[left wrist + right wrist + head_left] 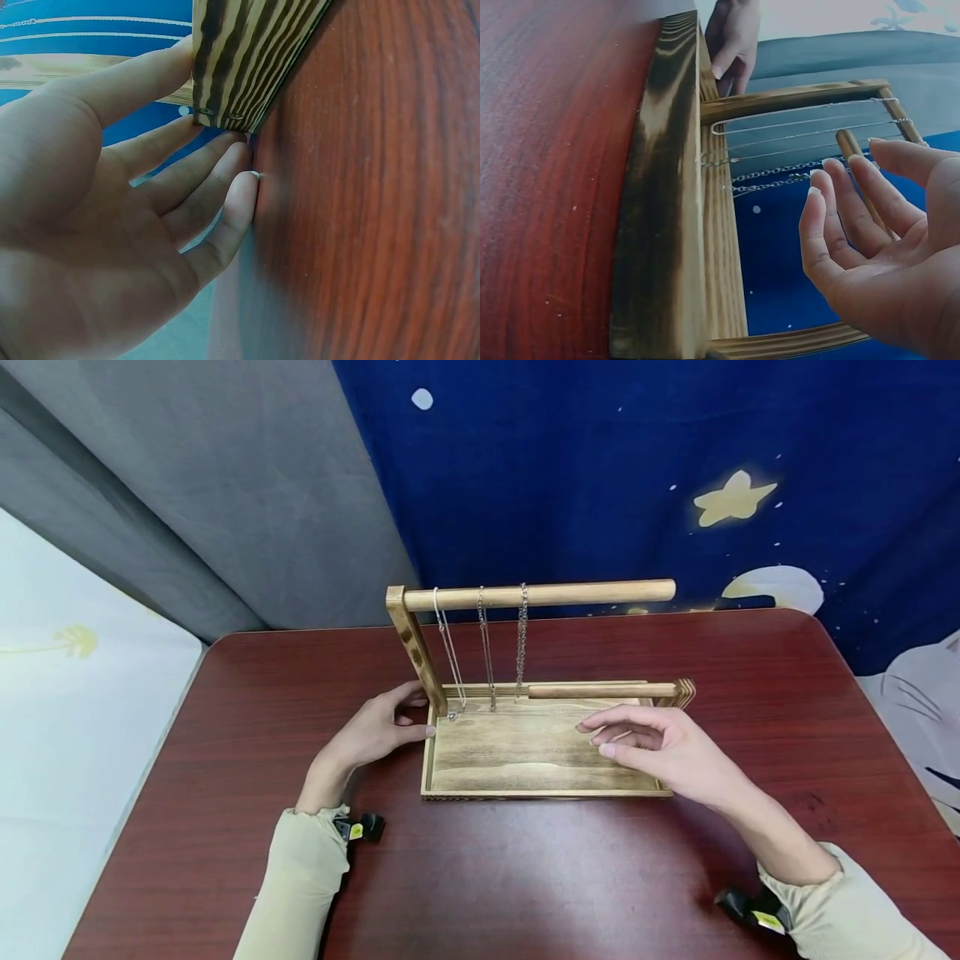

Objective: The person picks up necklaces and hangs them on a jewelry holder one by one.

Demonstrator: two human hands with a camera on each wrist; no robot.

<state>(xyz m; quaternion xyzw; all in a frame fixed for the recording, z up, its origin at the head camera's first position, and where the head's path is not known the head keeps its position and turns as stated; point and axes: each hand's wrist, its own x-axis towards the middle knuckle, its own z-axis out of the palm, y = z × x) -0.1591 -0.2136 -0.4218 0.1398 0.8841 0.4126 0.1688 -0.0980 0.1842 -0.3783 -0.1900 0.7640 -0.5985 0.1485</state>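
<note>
A wooden jewelry stand [547, 793] with a shallow tray base stands on the table. Three chain necklaces hang from its upper bar: a pale one [449, 647] by the post, a thin one [487, 647], and a thicker one [521, 643] farther right. My left hand [375, 727] holds the stand's left end, thumb on the tray rim and fingers at the back corner. In the left wrist view its fingertips touch the striped wood [240, 60]. Over the tray's right part hovers my right hand [675, 752], fingers loosely bent, holding nothing.
The reddish-brown table [525, 877] extends around the stand. A shorter, lower bar [600, 691] runs along the tray's back from a right-hand post. Behind the table hang a grey curtain [225, 468] and a blue curtain with stars [562, 468].
</note>
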